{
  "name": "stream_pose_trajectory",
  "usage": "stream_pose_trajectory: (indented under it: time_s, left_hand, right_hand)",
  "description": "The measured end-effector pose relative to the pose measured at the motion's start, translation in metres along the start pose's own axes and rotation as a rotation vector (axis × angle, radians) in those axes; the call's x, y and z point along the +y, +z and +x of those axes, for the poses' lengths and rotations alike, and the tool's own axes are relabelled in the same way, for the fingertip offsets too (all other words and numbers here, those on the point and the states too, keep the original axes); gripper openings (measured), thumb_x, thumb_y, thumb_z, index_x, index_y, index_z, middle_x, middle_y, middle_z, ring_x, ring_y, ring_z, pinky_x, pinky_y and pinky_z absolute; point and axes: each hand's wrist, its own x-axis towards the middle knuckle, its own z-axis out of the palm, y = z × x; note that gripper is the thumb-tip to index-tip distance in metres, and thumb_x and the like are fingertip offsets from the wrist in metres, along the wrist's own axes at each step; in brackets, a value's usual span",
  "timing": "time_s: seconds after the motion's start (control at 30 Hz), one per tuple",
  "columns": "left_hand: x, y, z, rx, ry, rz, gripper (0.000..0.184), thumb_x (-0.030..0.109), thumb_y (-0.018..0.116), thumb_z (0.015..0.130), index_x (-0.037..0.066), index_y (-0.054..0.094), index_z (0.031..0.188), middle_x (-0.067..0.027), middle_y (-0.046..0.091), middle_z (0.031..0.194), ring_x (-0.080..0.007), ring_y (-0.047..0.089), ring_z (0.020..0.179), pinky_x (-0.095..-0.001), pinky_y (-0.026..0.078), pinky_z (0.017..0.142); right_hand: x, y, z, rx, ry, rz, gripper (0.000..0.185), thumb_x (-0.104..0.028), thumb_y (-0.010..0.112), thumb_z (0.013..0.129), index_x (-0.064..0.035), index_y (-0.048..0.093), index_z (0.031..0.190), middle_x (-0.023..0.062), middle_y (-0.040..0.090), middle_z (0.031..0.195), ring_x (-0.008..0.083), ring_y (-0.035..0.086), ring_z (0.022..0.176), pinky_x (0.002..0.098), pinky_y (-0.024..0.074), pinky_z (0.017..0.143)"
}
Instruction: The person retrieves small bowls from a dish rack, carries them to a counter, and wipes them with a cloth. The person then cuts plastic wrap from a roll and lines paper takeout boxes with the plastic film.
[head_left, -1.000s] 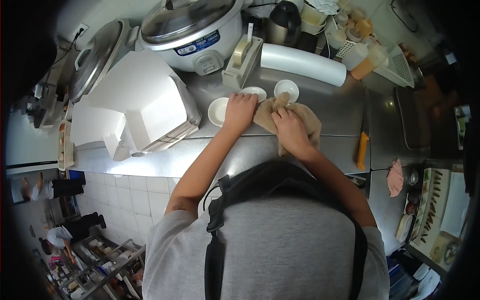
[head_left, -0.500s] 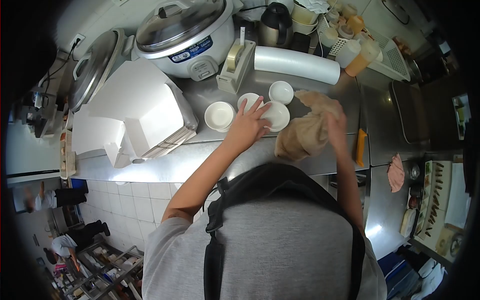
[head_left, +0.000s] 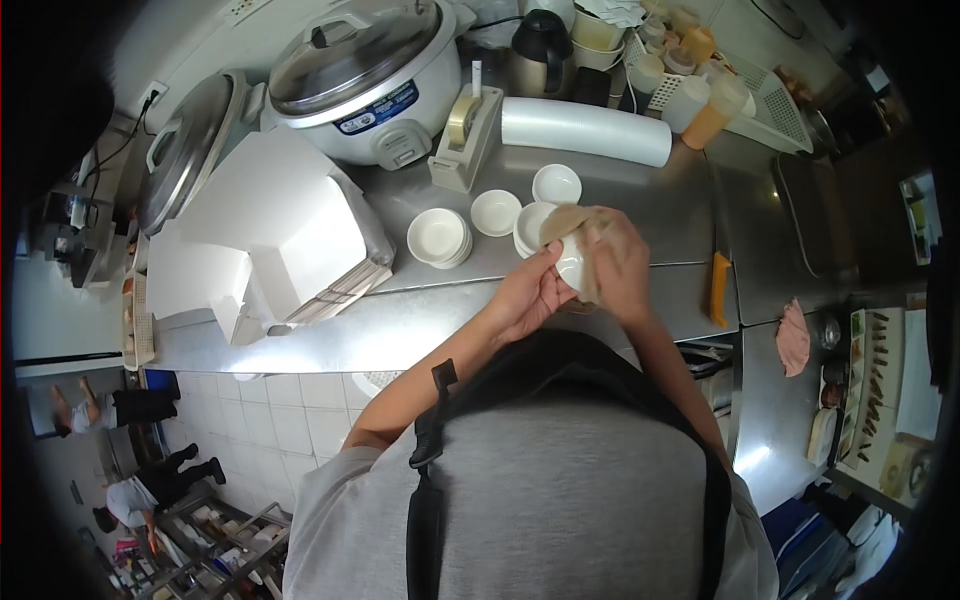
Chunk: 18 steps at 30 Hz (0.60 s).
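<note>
Left hand [head_left: 533, 298] pinches bowl [head_left: 570, 262] (cloth [head_left: 571, 217] touching)

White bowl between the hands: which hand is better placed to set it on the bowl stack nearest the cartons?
The left, I'd judge: the left hand grips the white bowl and lies nearer that bowl stack. The right hand seems occupied, holding the tan cloth against the bowl.
</note>
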Motion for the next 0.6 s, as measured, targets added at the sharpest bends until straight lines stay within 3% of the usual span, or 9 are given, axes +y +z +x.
stream_pose_trajectory:
  time_s: [0.07, 0.17, 0.27, 0.3, 0.37, 0.43, 0.47, 0.5, 0.6]
  left_hand:
    - [0.004, -0.003, -0.007, 0.039, -0.004, 0.063, 0.042, 0.031, 0.041, 0.102, 0.003, 0.042, 0.134, -0.0119, 0.056, 0.129, -0.0234, 0.058, 0.117, -0.0361, 0.051, 0.095]
    - [0.035, -0.015, -0.017, 0.017, 0.044, 0.147, 0.043, 0.032, 0.042, 0.102, 0.000, 0.044, 0.131, -0.0127, 0.059, 0.124, -0.0212, 0.060, 0.112, -0.0351, 0.052, 0.094]
    - [0.088, -0.045, -0.006, 0.116, 0.375, 0.489, 0.034, 0.032, 0.045, 0.101, 0.002, 0.052, 0.117, -0.0120, 0.060, 0.124, -0.0206, 0.062, 0.109, -0.0368, 0.053, 0.089]
    - [0.102, -0.053, -0.001, 0.323, 0.456, 0.871, 0.027, 0.029, 0.049, 0.099, 0.004, 0.056, 0.106, -0.0132, 0.067, 0.109, -0.0220, 0.066, 0.096, -0.0396, 0.052, 0.082]
    - [0.106, -0.067, 0.015, 0.470, 0.508, 1.449, 0.022, 0.027, 0.052, 0.097, 0.006, 0.056, 0.100, -0.0144, 0.068, 0.094, -0.0255, 0.067, 0.086, -0.0399, 0.051, 0.078]
    - [0.097, -0.081, 0.028, 0.586, 0.573, 1.962, 0.016, 0.024, 0.058, 0.091, 0.008, 0.058, 0.094, -0.0170, 0.065, 0.073, -0.0334, 0.066, 0.073, -0.0422, 0.051, 0.080]
    - [0.091, -0.089, 0.033, 0.553, 0.595, 2.089, 0.016, 0.023, 0.059, 0.090, 0.008, 0.059, 0.093, -0.0167, 0.065, 0.072, -0.0340, 0.065, 0.072, -0.0433, 0.050, 0.082]
    - [0.086, -0.098, 0.037, 0.517, 0.613, 2.217, 0.015, 0.023, 0.060, 0.088, 0.009, 0.059, 0.093, -0.0163, 0.065, 0.072, -0.0346, 0.065, 0.072, -0.0445, 0.050, 0.085]
    - [0.081, -0.088, 0.032, 0.466, 0.429, 2.361, 0.018, 0.020, 0.065, 0.081, 0.010, 0.060, 0.096, -0.0144, 0.067, 0.088, -0.0327, 0.065, 0.083, -0.0467, 0.044, 0.096]
  right_hand:
    - [0.009, -0.003, -0.001, -0.045, 0.454, 0.384, 0.032, -0.022, 0.063, 0.084, -0.0008, 0.064, 0.108, 0.0134, 0.064, 0.110, 0.0312, 0.062, 0.099, 0.0373, 0.0480, 0.086]
    - [0.031, -0.008, 0.010, -0.002, 0.523, 0.248, 0.039, -0.030, 0.061, 0.091, 0.0034, 0.061, 0.111, 0.0170, 0.066, 0.100, 0.0322, 0.065, 0.087, 0.0336, 0.0492, 0.079]
    - [0.022, -0.005, 0.017, 0.101, 0.327, 0.140, 0.052, -0.036, 0.064, 0.088, 0.0029, 0.054, 0.122, 0.0207, 0.060, 0.119, 0.0342, 0.060, 0.106, 0.0376, 0.0489, 0.085]
    - [0.015, 0.003, 0.018, 0.042, 0.212, -0.047, 0.059, -0.038, 0.065, 0.086, 0.0024, 0.050, 0.126, 0.0203, 0.054, 0.127, 0.0348, 0.055, 0.113, 0.0391, 0.0465, 0.090]
    - [-0.002, 0.022, 0.022, -0.070, -0.029, -0.420, 0.073, -0.043, 0.067, 0.083, 0.0013, 0.042, 0.136, 0.0196, 0.043, 0.142, 0.0360, 0.045, 0.127, 0.0420, 0.0417, 0.100]
    - [0.015, 0.045, 0.018, -0.380, -0.122, -0.596, 0.083, -0.045, 0.069, 0.079, -0.0004, 0.036, 0.141, 0.0173, 0.032, 0.149, 0.0364, 0.035, 0.134, 0.0446, 0.0327, 0.108]
    - [0.027, 0.057, 0.014, -0.537, -0.167, -0.683, 0.088, -0.047, 0.070, 0.077, -0.0012, 0.033, 0.144, 0.0162, 0.027, 0.152, 0.0366, 0.029, 0.138, 0.0459, 0.0282, 0.112]
    - [0.034, 0.065, 0.007, -0.460, -0.253, -0.751, 0.086, -0.042, 0.068, 0.079, -0.0004, 0.032, 0.145, 0.0170, 0.032, 0.150, 0.0349, 0.031, 0.138, 0.0449, 0.0219, 0.115]
    - [0.049, 0.071, 0.003, -0.382, -0.360, -0.702, 0.073, -0.030, 0.069, 0.079, 0.0015, 0.041, 0.139, 0.0179, 0.039, 0.146, 0.0335, 0.035, 0.136, 0.0436, 0.0273, 0.113]
